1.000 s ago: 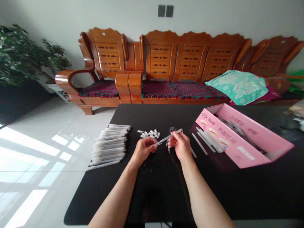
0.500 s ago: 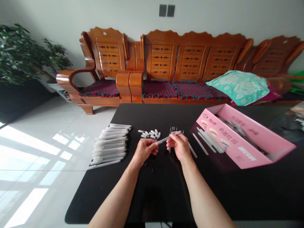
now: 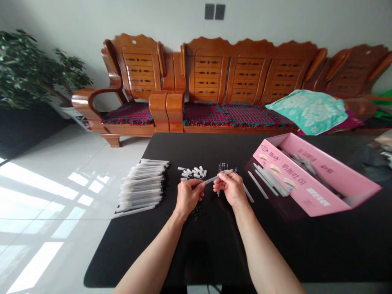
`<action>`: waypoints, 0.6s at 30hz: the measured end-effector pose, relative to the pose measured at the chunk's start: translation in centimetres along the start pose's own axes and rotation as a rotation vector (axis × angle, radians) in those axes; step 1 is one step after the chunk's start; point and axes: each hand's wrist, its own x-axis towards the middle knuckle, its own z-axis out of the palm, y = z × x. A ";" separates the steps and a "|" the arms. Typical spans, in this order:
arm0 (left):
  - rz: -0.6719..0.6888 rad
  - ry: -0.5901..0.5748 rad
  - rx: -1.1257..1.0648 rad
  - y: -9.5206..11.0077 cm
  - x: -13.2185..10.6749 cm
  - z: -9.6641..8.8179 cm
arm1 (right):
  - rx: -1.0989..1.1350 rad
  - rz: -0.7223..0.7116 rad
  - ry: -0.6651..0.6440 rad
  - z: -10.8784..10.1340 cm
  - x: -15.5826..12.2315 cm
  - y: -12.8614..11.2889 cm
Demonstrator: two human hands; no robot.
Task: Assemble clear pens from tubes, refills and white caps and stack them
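Both of my hands hold one thin translucent white pen barrel above the black table. My right hand grips its far part with fingers curled round it. My left hand pinches its near end between thumb and fingertips. Under my left hand lie small black parts. Just beyond my hands sit a heap of short white caps and a bunch of thin refills.
A stack of finished white pens lies at the table's left edge. Loose clear barrels rest beside an open pink cardboard box on the right. Wooden chairs and a sofa stand behind, a plant at far left.
My hands have drawn closer together along the barrel; the left hand has moved right and closed on its near end. The barrel now shows shorter between them.
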 end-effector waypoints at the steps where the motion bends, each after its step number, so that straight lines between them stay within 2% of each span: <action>1: 0.007 0.006 0.022 0.1 -0.1 0.0 | 0.000 0.015 -0.001 0.0 0.0 -0.1; 8: 0.058 -0.013 0.128 0.3 -0.3 0.0 | 0.013 0.080 0.018 -0.3 0.1 0.0; 13: 0.062 -0.053 0.132 0.1 0.3 -0.4 | 0.018 0.049 0.040 -0.1 0.2 0.5; 18: 0.159 -0.030 0.209 0.5 0.5 -1.6 | 0.020 0.024 0.004 0.1 0.1 0.3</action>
